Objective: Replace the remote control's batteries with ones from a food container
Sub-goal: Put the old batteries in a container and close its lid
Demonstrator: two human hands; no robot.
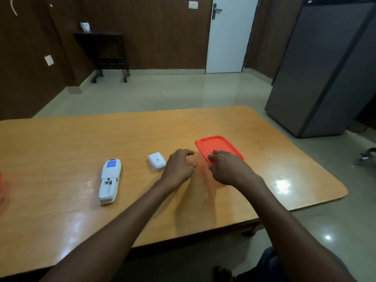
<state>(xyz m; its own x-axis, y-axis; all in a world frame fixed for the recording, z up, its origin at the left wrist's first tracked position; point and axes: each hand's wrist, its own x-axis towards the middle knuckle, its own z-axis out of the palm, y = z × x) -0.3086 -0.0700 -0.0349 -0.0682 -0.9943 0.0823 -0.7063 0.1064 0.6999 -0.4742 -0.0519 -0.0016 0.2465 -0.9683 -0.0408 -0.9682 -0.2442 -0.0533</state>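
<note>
Orange plastic container lid [215, 145]: flat on the wooden surface [61, 139], towards its right edge.
Right hand [228, 168]: fingers spread, resting on the lid's near end.
Left hand [179, 165]: fingers loosely apart, empty, just left of the lid.
White remote control [109, 180]: face down, battery bay uncovered, well left of both hands.
Small white battery cover [156, 160]: just left of the left hand.

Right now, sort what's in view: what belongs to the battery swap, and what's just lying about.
Job:
remote, face down, battery bay open
battery cover, off, lying beside it
container with orange lid, shut, right hand on it
left hand, hovering next to it

Lying about:
fridge
black stand
orange thing at the table's left edge, mostly cut off
</note>
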